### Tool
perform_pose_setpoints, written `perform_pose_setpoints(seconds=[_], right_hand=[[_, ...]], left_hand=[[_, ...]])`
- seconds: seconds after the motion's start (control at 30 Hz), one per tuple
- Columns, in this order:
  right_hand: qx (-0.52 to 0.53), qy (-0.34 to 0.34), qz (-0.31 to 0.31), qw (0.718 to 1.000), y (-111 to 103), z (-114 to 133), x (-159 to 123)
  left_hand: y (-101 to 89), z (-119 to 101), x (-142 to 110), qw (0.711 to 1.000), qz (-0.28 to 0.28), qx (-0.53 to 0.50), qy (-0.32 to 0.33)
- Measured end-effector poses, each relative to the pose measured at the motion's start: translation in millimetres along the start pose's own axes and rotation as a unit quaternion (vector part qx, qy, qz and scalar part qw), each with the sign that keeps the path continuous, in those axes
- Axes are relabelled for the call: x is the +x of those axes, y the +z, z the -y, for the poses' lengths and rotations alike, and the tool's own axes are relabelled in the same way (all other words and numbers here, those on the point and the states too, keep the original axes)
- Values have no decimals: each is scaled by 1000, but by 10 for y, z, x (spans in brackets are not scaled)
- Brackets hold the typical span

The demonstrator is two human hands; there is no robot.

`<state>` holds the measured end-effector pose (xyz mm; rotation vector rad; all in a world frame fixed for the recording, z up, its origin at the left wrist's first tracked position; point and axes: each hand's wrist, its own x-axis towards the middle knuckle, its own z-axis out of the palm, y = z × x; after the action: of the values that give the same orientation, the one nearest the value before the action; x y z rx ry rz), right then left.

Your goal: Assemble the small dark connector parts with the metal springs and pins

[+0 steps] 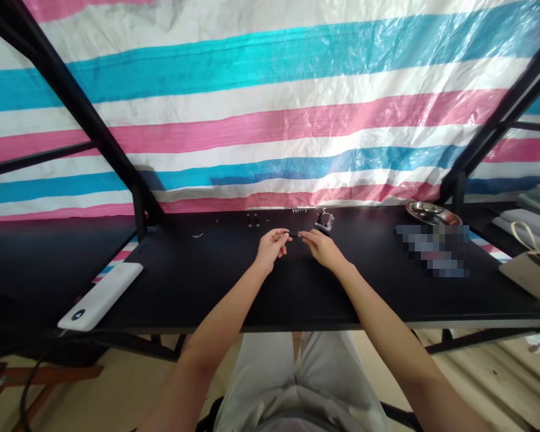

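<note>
The small bar (293, 234) lies between the left hand (272, 248) and the right hand (323, 247), above the table (297, 288); 2 small strips (253, 220) lie on the table, beyond the left hand and slightly to its left; a bent wire (198, 235) lies farther left of that hand; a row of tiny pieces (299, 210) lies beyond and between both hands; a clip-like part (324, 223) sits just beyond the right hand; a dish (433, 214) sits well right of that hand, farther back; a pouch (531, 275) lies at its far right; a long case (102, 296) lies well left of the left hand, nearer the front edge.
</note>
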<state>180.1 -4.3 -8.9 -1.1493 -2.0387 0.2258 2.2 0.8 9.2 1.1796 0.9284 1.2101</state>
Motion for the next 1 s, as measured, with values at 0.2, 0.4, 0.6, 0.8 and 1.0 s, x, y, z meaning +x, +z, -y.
perform_pose_setpoints(seconds=[0.2, 0.4, 0.6, 0.8, 1.0], right_hand=[[-4, 12, -31, 999, -10, 11, -1], [191, 75, -101, 974, 123, -17, 8], [350, 110, -101, 925, 178, 79, 38], [385, 119, -70, 913, 179, 158, 25], [384, 111, -45, 915, 200, 179, 7]], left_hand=[[33, -11, -26, 997, -10, 61, 43], [37, -14, -26, 995, -24, 77, 54], [58, 2, -50, 993, -13, 95, 62], [59, 27, -61, 993, -8, 93, 69], [50, 66, -54, 992, -2, 92, 84]])
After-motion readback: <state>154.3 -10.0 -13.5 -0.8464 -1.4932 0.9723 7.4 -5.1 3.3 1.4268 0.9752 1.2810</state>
